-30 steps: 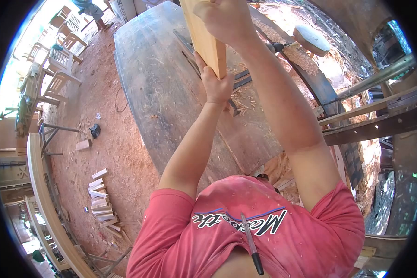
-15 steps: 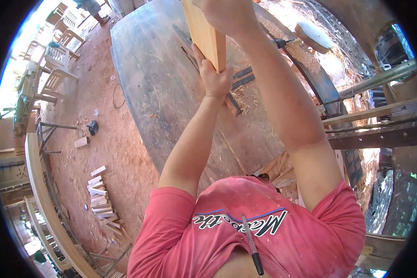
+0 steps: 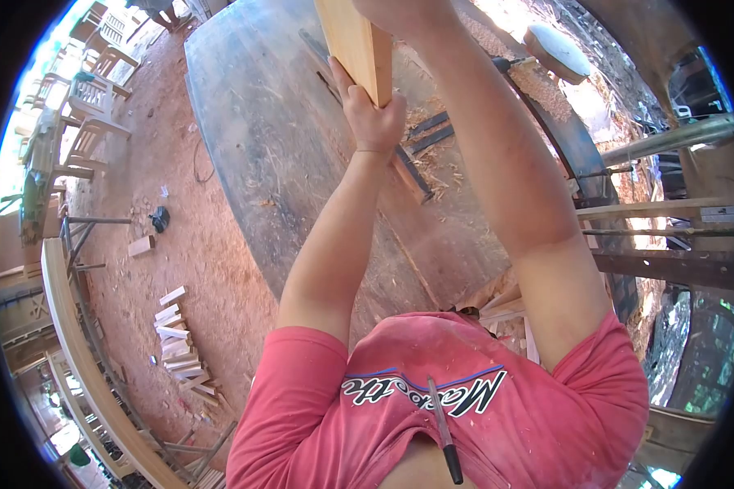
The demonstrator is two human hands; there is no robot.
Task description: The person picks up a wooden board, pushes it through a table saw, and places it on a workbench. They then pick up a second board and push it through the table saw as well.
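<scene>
A pale wooden board (image 3: 357, 50) extends up out of the frame above the worktable (image 3: 261, 138). My left hand (image 3: 375, 118) is closed round its near end from below, with fingers along the left side. Near the top edge, my right hand (image 3: 412, 18) lies against the board's right side; its fingers are mostly cut off or hidden, so its grip is unclear. Dark flat metal bars (image 3: 431, 134) and wood shavings (image 3: 448, 167) lie on the table to the right of my left hand.
Small wood blocks (image 3: 175, 342) are piled on the dirt floor at left, near a long curved timber (image 3: 90, 359). Plastic chairs (image 3: 94, 138) stand upper left, near another person's legs (image 3: 167, 16). A metal pipe (image 3: 669, 138) and beams (image 3: 669, 267) are at right.
The board's near end and my left hand are slightly higher and further left in the view. The surroundings have shifted a little as the camera moved.
</scene>
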